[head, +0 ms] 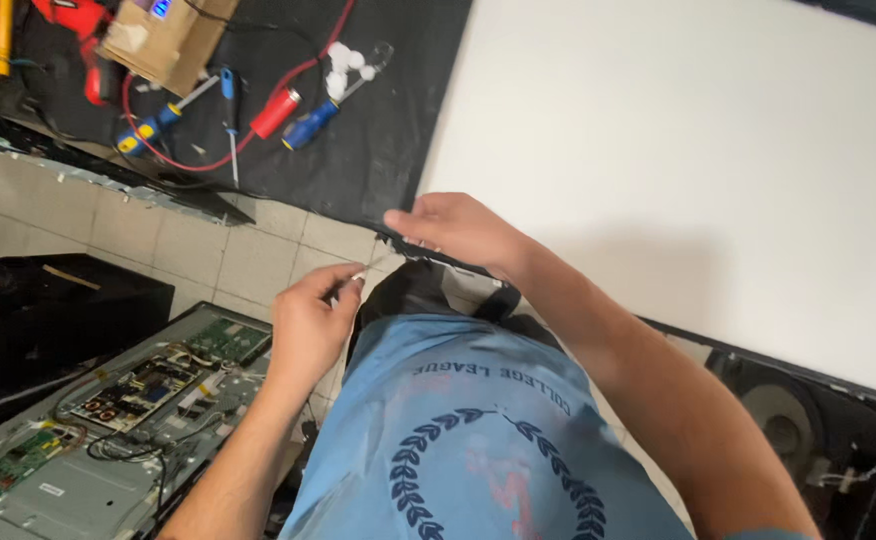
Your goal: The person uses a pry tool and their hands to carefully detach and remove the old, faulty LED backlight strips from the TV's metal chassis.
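- The right hand [458,228] pinches the near corner of the black panel edge [398,215], where the white sheet [678,150] lies on the bench.
- The left hand [310,318] has its grip pressed together on a thin pale sliver [358,272], perhaps a strip or tape; it is too small to tell.
- Judged step: working at that corner; the next move needs a steady hold.
- Screwdrivers [308,125] lie far left.

White panel [678,150] bare, open passage across it. Screwdrivers [228,115], red cable [308,65], cardboard box [163,35] crowd black mat [378,140] upper left. Opened chassis [108,420] blocks floor lower left.
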